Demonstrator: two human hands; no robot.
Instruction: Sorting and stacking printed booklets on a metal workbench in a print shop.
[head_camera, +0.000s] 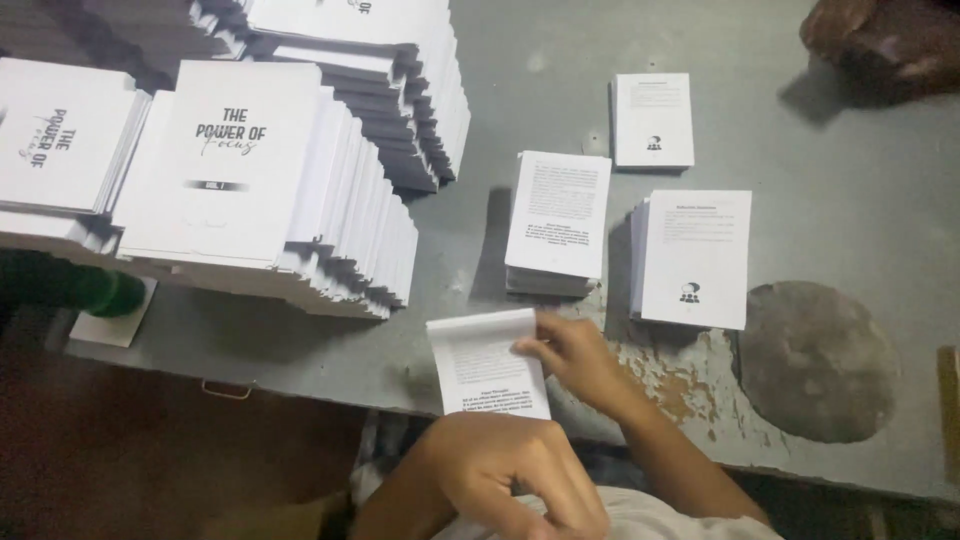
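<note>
Head view: a person holds a small bundle of printed sheets at the lower middle of the frame, over the near edge of the grey table. The left hand is closed around the bundle's lower end, fingers wrapped over it. The right hand, just right of the bundle, has its fingertips pinched on the bundle's right edge, where the top sheet curls up and over at the head.

As a judgement of progress: three piles of loose printed pages lie on the table above the hands, a thick middle pile, a thick right pile and a thinner far pile, so plenty of pages lie unhandled, and the bundle in hand looks thin. At the upper left, tall fanned stacks of white-covered booklets look finished.

The bundle lies between both hands, touching each, just below the middle pile. A round worn patch marks the table at right.
</note>
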